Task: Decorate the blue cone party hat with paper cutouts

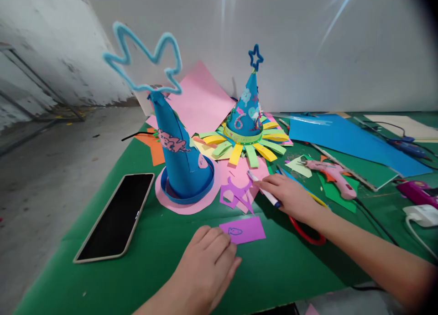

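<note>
head view: purple card [251, 229] (drawn on) between hands [212, 260]

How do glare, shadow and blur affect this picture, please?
In the head view, pale light streaks cross the wall at the top; a soft shadow falls on the green table below the right forearm; the upper right corner is dark, and the forearm blurs towards the right edge; the fish-like drawing on the purple card remains readable.
</note>
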`<state>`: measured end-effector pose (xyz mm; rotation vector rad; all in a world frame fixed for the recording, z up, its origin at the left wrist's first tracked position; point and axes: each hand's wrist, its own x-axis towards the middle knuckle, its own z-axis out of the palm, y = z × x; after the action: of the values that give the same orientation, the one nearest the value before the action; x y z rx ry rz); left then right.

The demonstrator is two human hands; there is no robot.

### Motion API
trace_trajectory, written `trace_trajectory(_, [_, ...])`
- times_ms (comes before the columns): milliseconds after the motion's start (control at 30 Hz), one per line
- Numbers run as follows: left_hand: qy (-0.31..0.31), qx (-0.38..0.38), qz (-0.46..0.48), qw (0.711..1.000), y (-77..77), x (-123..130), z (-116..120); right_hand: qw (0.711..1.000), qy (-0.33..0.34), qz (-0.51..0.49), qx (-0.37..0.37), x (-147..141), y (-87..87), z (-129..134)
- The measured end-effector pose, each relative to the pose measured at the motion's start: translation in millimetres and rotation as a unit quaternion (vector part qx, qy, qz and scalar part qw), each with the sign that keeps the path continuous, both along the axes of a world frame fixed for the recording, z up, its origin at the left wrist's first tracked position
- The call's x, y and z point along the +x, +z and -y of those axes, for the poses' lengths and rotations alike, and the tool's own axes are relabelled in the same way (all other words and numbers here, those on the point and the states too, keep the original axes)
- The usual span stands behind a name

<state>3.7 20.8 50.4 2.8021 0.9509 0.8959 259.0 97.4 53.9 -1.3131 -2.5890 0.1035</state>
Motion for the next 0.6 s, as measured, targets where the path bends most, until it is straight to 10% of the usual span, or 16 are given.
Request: trace_trajectory(600, [0.038, 0.054, -0.015, 0.998, -39.7, -1, 10, 0.983, -0.030, -0.022, -0.180, -59, 30.1, 46])
